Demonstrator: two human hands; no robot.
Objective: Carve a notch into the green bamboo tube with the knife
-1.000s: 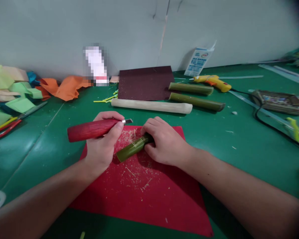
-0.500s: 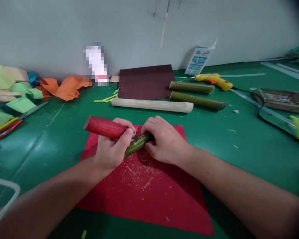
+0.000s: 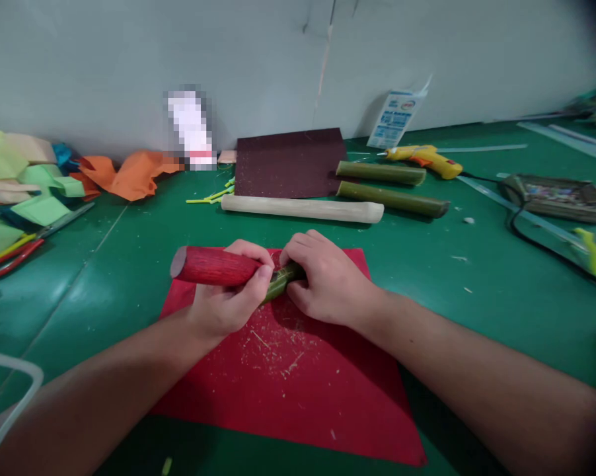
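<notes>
My left hand [image 3: 233, 294] is closed round a carving chisel [image 3: 213, 266] with a thick red wooden handle. Its short blade is mostly hidden behind my fingers, at the upper face of a green bamboo piece [image 3: 277, 285]. Pale scraped marks show on the bamboo there. My right hand [image 3: 325, 281] grips the far end of the same piece, fingers wrapped over it. Underneath lies a red sheet [image 3: 298, 403], strewn with fine shavings [image 3: 283, 347].
Behind the sheet lie a pale stick [image 3: 302, 209], two split bamboo pieces [image 3: 392, 198] and a dark brown sheet [image 3: 288, 164]. A yellow glue gun [image 3: 427, 158] with a black cord is at right. Red-handled scissors [image 3: 15, 258] and folded coloured paper [image 3: 40, 192] are at left.
My left hand has slid right along the bamboo, toward my right hand. The chisel's handle has tipped closer to level. My right hand keeps its hold.
</notes>
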